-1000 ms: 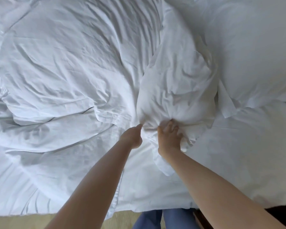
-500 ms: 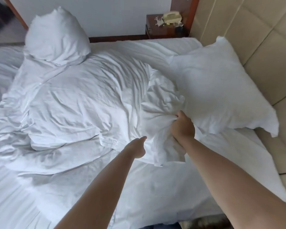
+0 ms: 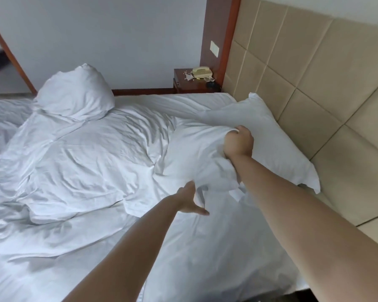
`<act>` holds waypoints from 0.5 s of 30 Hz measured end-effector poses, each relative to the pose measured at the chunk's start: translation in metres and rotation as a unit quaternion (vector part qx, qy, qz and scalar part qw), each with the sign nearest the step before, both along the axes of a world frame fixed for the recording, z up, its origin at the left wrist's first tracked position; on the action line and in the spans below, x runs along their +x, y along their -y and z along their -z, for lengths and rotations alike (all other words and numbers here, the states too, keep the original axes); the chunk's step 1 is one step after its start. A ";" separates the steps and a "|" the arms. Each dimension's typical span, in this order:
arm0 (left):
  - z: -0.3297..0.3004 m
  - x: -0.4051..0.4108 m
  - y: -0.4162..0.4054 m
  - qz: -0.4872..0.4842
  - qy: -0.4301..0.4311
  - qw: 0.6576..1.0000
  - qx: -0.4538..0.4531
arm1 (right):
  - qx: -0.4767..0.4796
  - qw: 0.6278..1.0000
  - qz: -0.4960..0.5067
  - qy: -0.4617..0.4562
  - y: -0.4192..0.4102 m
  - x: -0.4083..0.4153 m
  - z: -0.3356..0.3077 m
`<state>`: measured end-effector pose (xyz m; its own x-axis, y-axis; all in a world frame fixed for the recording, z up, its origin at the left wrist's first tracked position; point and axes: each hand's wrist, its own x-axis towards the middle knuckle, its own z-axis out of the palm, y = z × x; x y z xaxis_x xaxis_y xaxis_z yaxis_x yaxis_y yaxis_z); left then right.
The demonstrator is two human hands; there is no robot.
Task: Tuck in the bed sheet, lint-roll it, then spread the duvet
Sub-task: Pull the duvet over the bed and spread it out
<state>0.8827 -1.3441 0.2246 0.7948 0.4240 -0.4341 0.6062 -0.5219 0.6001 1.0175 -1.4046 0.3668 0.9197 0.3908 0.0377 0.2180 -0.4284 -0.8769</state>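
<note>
Right now the duvet (image 3: 92, 162) lies crumpled across the bed sheet (image 3: 205, 247), its near corner bunched and lifted toward the headboard (image 3: 314, 83). Of the two hands, the right hand (image 3: 238, 141) grips that bunched fabric in a fist, while the left hand (image 3: 189, 201) is spread, fingers straight, touching the fabric's lower edge. One pillow (image 3: 282, 153) leans against the headboard, another (image 3: 74, 94) sits on the duvet's far side. A telephone (image 3: 202, 73) rests on the nightstand (image 3: 190, 85).

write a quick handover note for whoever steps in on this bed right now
Right hand: grips a bunched fold of the duvet, lifted near the headboard-side pillow.
Left hand: open, fingers against the hanging duvet fabric.
Duvet lies heaped and crumpled mid-bed, a second pillow on top of it.
Bed sheet lies exposed, wrinkled.
Done: nothing visibly finished.
Left: tuck sheet, lint-roll, spread duvet.
</note>
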 end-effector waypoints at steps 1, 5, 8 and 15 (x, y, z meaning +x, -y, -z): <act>-0.002 0.000 0.003 -0.019 0.032 0.999 0.002 | 0.002 1.000 0.004 -0.002 0.000 -0.001 0.001; -0.007 -0.010 -0.014 -0.077 0.095 0.992 -0.008 | -0.031 0.999 -0.012 -0.015 0.001 -0.009 0.023; -0.006 -0.025 -0.038 -0.144 0.117 0.983 -0.010 | -0.048 0.998 -0.020 -0.030 -0.002 -0.008 0.035; -0.017 -0.038 -0.048 -0.211 0.131 0.969 0.003 | -0.273 0.921 -0.255 0.106 -0.011 -0.016 0.034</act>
